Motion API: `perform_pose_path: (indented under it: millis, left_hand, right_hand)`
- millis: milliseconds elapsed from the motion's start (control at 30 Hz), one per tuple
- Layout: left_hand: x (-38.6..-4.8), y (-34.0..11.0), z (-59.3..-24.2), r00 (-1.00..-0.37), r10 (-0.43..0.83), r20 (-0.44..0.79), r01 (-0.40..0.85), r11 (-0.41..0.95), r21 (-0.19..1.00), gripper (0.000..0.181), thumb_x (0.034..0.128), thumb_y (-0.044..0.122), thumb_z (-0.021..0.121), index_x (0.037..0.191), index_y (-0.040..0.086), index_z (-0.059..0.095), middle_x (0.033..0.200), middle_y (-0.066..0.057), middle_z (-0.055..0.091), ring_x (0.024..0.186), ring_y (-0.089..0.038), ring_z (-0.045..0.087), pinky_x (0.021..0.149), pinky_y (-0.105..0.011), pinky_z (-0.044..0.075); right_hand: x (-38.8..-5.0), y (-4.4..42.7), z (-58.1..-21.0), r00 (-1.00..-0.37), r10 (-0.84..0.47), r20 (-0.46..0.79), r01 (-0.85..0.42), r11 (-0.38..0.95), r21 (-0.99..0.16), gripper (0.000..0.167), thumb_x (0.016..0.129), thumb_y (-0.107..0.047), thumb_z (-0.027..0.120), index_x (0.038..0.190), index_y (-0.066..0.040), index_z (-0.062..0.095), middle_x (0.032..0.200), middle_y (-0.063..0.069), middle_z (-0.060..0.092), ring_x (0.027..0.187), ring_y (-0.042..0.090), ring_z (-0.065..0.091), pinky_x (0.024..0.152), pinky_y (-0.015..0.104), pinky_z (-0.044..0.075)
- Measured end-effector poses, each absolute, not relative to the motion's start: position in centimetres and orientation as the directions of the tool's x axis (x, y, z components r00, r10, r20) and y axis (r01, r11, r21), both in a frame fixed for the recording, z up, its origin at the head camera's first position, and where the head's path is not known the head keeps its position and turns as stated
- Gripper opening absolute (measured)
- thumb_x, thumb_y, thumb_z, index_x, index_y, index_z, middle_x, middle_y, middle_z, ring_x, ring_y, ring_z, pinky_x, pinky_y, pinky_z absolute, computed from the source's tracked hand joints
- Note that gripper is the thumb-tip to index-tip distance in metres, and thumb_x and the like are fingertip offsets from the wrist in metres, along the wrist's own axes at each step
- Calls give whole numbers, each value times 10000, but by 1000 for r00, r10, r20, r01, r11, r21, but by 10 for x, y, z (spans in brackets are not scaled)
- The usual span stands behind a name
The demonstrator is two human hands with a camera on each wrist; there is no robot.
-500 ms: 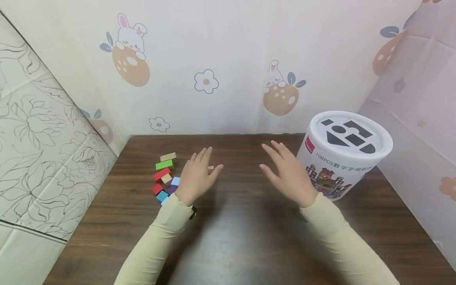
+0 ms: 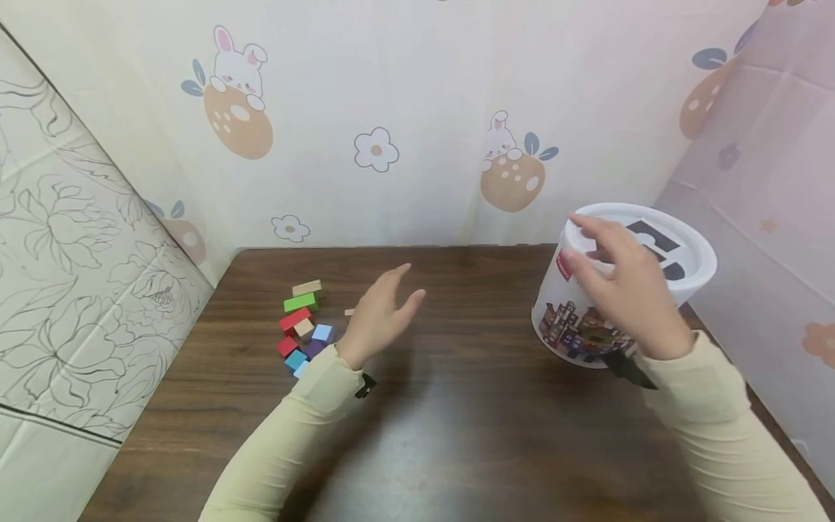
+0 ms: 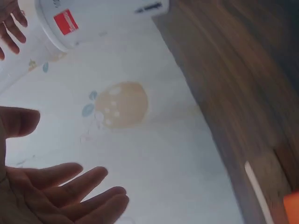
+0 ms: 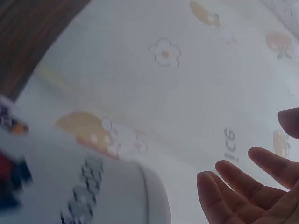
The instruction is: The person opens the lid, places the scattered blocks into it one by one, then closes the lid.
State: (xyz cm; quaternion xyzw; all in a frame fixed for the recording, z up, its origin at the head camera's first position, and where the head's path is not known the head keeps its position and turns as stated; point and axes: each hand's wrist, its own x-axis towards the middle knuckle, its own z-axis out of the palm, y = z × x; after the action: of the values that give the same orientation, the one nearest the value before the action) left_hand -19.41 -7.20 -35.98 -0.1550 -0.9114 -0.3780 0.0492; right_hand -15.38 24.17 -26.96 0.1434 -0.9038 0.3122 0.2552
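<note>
Near white tub point(image 2: 583, 319) | right hand point(image 2: 629, 283): released, fingers apart | left hand point(image 2: 378, 315): likewise (near blocks point(image 2: 298, 320))

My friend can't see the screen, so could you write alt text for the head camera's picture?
A person's right hand, empty, is held close to a white tub with dark shapes on top; the left hand hovers, also empty, beside small colored blocks on a dark wooden table. Behind is a pale backdrop printed with cartoon rabbits.

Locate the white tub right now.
In the head view, the white tub stands on the right side of the table, toward the back, with the right hand partly blocking it from view.
</note>
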Motion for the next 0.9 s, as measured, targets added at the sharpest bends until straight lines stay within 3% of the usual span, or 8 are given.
perform_pose_path:
  millis: [133,233,300,400,533,633,767,900]
  left_hand:
    - [-195,-62,-355,-941,273,201,324,552,769,602,979,424,542,1496,157,389,1531,-32,426,1427,-223,387,1168,-450,331]
    - [-195,-52,-351,-933,309,187,323,480,816,613,973,445,546,1505,195,372,1551,13,392,1447,-185,350,1179,-442,310]
    - [-196,-46,-349,-924,342,172,321,447,835,630,969,473,540,1516,226,348,1565,41,362,1459,-162,322,1184,-442,300]
    - [-196,-36,-348,-907,398,140,317,424,848,657,963,527,518,1530,279,300,1586,75,308,1476,-137,276,1191,-448,283]
    - [-198,-23,-349,-878,463,125,334,403,852,687,954,559,508,1541,310,253,1605,79,257,1491,-136,238,1198,-463,266]
    - [-202,-14,-349,-863,489,128,341,376,861,701,949,551,524,1545,318,240,1611,79,242,1491,-144,239,1200,-451,264]
    - [-209,0,-346,-848,517,120,332,341,879,702,951,536,532,1548,328,227,1617,74,229,1475,-211,295,1188,-436,291]
    - [-218,16,-345,-834,539,119,331,315,889,699,961,504,536,1554,315,219,1624,75,218,1469,-239,315,1183,-412,308]
  right_hand:
    - [-157,268,-257,-861,-30,507,-349,761,-547,493,947,-228,630,1426,-215,518,1340,208,583,936,7,634,748,-34,345]
    - [-161,291,-250,-881,13,472,-305,748,-590,499,957,-255,616,1441,-265,493,1386,175,561,870,-188,463,735,-3,375]
    - [-163,305,-247,-891,38,452,-274,749,-603,503,967,-264,596,1452,-292,469,1380,157,570,872,-164,457,722,29,375]
    - [-167,329,-245,-900,83,427,-219,761,-611,495,979,-286,568,1458,-320,451,1354,18,604,829,-177,439,706,47,353]
    - [-177,359,-246,-895,118,430,-181,786,-592,476,979,-284,557,1447,-316,472,1174,-309,579,765,-265,420,706,26,307]
    - [-187,381,-249,-902,124,414,-166,785,-597,466,979,-282,554,1436,-336,482,1046,-433,506,772,-275,419,702,26,293]
    - [-202,407,-258,-914,142,381,-138,773,-619,456,974,-276,557,1422,-342,501,917,-480,463,774,-265,420,673,25,300]
    - [-216,425,-268,-943,142,302,-98,749,-655,490,973,-272,553,1456,-253,472,842,-469,444,700,-264,462,604,20,342]
